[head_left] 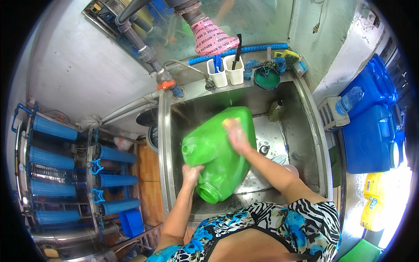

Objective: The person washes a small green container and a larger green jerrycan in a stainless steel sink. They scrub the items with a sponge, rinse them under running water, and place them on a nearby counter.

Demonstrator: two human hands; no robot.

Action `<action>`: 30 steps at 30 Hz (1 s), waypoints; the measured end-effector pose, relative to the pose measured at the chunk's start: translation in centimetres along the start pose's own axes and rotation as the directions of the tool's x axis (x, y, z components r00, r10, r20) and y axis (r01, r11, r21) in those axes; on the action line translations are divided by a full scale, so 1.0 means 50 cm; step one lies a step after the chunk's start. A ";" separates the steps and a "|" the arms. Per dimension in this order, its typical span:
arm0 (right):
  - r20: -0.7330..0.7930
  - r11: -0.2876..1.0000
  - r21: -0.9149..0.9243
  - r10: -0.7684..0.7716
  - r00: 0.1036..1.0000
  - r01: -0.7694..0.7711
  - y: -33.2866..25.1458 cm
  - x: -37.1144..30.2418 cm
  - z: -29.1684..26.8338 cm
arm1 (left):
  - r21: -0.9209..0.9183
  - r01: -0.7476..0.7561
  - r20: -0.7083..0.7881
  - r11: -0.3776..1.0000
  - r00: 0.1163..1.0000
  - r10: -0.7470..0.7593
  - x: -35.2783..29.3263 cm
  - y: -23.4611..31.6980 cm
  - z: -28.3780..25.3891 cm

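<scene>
A large green plastic jug (222,157) lies tilted over the steel sink, its small spout and its wide round mouth both uncapped. My left hand (191,175) is closed on the jug's handle between those two openings. Against the jug's upper side, my right hand (238,139) presses a yellow sponge (236,120), mostly covered by the fingers and slightly blurred. Whitish suds streak the green plastic around the sponge.
The sink rim (163,148) surrounds the jug. On the back ledge stand two white holders (217,74) with brushes and a green bowl (266,78). A bottle (276,110) is inside the sink. Blue containers (369,139) stand right, blue filter housings (52,157) left.
</scene>
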State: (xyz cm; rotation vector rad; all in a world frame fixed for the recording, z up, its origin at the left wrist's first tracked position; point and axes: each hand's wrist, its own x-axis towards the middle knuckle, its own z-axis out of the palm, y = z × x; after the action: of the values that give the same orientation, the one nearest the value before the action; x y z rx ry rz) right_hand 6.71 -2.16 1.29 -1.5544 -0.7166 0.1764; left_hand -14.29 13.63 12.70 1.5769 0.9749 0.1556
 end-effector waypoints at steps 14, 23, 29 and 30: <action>0.389 0.945 -0.056 -0.278 0.878 0.324 -0.163 -0.219 -0.032 | -0.534 0.272 -0.240 0.801 0.859 -0.452 -0.040 -0.043 0.059; 0.469 0.510 -0.853 0.842 0.269 -0.111 -0.022 -0.295 -0.297 | -0.672 0.501 -0.159 0.546 0.623 -0.766 -0.035 -0.292 0.066; 0.523 0.537 -0.826 0.843 -0.124 0.170 0.133 -0.421 -0.329 | -0.488 0.769 0.170 0.413 0.548 -0.819 -0.015 -0.350 0.052; 0.509 0.531 -0.823 0.847 -0.152 0.204 0.146 -0.442 -0.329 | -0.437 0.796 0.109 0.419 0.509 -0.854 -0.021 -0.338 0.059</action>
State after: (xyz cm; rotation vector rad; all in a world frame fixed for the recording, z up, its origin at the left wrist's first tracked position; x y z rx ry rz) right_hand 0.21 -27.49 -10.09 -2.2776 -1.5491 2.0845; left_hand -21.54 9.58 -2.37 0.5148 1.6094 -0.2262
